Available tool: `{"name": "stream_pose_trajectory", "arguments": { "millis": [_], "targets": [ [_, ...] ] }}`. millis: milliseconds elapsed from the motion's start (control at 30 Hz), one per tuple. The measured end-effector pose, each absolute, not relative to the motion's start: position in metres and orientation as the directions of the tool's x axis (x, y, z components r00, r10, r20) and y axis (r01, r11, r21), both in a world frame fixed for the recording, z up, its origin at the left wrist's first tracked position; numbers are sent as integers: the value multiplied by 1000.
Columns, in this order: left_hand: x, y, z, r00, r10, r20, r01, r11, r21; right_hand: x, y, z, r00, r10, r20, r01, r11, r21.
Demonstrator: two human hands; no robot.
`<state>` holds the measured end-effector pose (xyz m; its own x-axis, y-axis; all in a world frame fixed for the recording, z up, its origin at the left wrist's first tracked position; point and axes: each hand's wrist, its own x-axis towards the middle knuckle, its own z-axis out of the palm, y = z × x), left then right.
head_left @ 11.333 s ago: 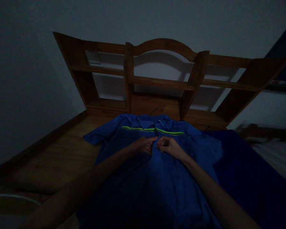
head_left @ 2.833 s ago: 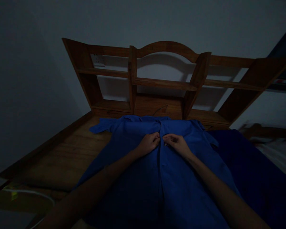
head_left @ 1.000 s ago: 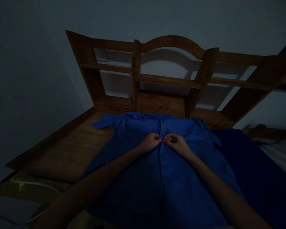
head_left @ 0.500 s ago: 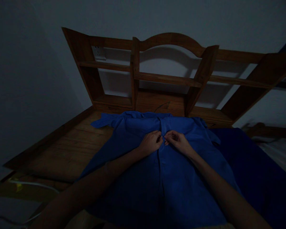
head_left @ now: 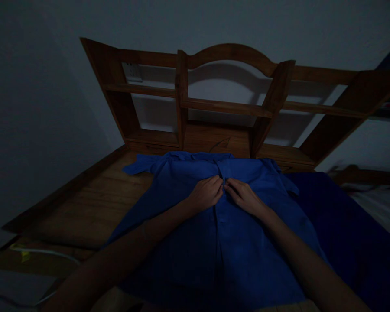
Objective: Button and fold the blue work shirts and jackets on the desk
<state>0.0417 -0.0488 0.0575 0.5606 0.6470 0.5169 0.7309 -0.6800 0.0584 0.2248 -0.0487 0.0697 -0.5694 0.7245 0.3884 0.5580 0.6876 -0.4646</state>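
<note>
A blue short-sleeved shirt (head_left: 182,242) lies spread on a wooden desk, its front placket running down the middle and parted in its lower half. My left hand (head_left: 208,191) pinches the left edge of the placket near the chest. Close beside it, my right hand (head_left: 242,194) has its fingers bent and pressed onto the right edge of the placket. The fingertips of both hands nearly meet there. Any button between them is too small and dark to make out.
A wooden shelf unit (head_left: 221,104) rises behind the shirt against the wall. Dark blue cloth (head_left: 338,225) lies to the right. Bare desktop (head_left: 94,203) shows at the left, with a white cable (head_left: 48,250) below it. The room is dim.
My right hand's fingers have curled down and closed onto the placket. My left hand has shifted its grip slightly at the same spot. The shirt lies almost as before.
</note>
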Motion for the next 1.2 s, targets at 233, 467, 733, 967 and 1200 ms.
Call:
{"name": "stream_pose_trajectory", "arguments": {
  "millis": [233,467,733,967,1200],
  "targets": [
    [42,-49,59,502,686,526,732,-661,164,222,-49,69,-530,744,406,528,665,-528],
    [45,-53,59,434,723,537,735,-629,252,220,-50,71,-491,772,404,510,631,-585],
    [47,-50,53,371,764,527,752,-580,312,219,-48,71,-476,777,412,507,625,-594],
    [41,-47,55,389,770,506,706,-602,373,221,-46,68,-449,802,394,506,592,-628],
    [39,-42,56,415,773,480,654,-620,433,223,-45,64,-423,823,379,511,562,-651]
  ]
}}
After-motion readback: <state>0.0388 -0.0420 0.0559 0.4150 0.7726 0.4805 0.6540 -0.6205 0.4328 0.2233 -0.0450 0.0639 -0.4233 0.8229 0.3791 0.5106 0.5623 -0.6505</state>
